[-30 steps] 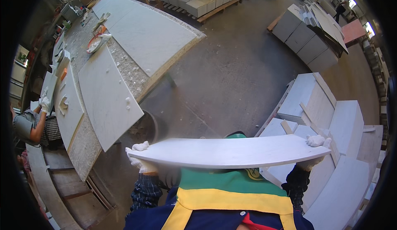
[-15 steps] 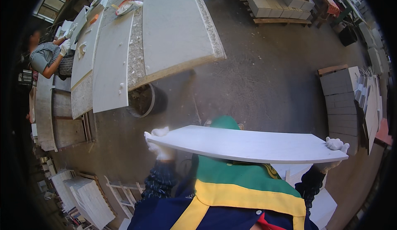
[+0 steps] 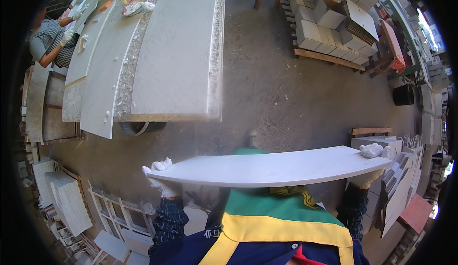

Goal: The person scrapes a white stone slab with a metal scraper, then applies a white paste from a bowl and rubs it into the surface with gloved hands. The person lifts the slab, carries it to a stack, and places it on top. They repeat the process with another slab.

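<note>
A long white board (image 3: 272,166) is held level across the front of my body, above my green and yellow apron. My left hand (image 3: 161,173), in a white glove, grips the board's left end, fingers on top and palm at the edge. At the opposite end my gloved right hand (image 3: 375,156) is closed round the board in the same way. The undersides of both ends are hidden by the board.
Ahead on the left, a worktable (image 3: 217,74) carries large pale panels (image 3: 174,50). A co-worker (image 3: 51,43) in white gloves stands beyond it. Cartons (image 3: 317,38) sit on a pallet at the far right, near a black bucket (image 3: 403,94). Stacked panels (image 3: 398,184) stand close on my right.
The view has turned and moved forward, so the worktable sits further left and the cartons are nearer. The board stays in both my hands, its right end now tipped slightly up in view.
</note>
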Motion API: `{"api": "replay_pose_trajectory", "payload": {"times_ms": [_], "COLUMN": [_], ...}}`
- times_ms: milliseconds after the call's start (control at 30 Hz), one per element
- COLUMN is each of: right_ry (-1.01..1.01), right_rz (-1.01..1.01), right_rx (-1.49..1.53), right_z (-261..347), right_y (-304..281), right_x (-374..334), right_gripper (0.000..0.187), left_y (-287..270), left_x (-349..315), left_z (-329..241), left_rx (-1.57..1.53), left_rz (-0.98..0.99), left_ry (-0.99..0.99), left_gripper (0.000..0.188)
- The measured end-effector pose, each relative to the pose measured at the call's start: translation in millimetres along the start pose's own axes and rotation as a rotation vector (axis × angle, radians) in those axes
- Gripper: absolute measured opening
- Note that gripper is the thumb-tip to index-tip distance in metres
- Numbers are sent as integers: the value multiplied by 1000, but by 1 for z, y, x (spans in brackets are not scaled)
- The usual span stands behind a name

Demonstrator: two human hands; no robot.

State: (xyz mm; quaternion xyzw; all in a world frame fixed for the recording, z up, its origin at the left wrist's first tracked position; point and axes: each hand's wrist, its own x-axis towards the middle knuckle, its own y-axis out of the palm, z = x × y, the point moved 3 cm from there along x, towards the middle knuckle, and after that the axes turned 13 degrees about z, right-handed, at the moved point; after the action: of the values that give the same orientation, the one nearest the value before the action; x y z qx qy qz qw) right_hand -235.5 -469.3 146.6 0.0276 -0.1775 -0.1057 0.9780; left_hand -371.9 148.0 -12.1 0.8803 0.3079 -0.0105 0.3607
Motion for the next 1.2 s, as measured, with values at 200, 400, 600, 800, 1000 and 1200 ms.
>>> {"api": "replay_pose_trajectory", "payload": {"times_ms": [200, 400, 600, 800, 1000, 1200], "right_ry": [59, 175, 342, 307, 251, 357], "right_rz": [-69, 16, 321, 644, 922, 1023], "right_rx": [152, 138, 200, 279, 207, 107], "right_z": [-50, -125, -177, -218, -266, -288], "right_y": [-7, 27, 83, 176, 287, 406], "right_x": [118, 257, 417, 527, 598, 650], "right_gripper": [47, 51, 62, 78, 74, 44], "left_y": [91, 191, 288, 315, 316, 345], "left_x": [-1, -1, 11, 18, 82, 159], "left_z": [24, 46, 81, 97, 95, 81], "left_rx": [99, 387, 453, 222, 429, 608], "left_rz": [-201, -400, -570, -617, -838, -963], "left_ry": [125, 282, 497, 728, 607, 338], "left_gripper": [66, 76, 79, 63, 51, 56]}}
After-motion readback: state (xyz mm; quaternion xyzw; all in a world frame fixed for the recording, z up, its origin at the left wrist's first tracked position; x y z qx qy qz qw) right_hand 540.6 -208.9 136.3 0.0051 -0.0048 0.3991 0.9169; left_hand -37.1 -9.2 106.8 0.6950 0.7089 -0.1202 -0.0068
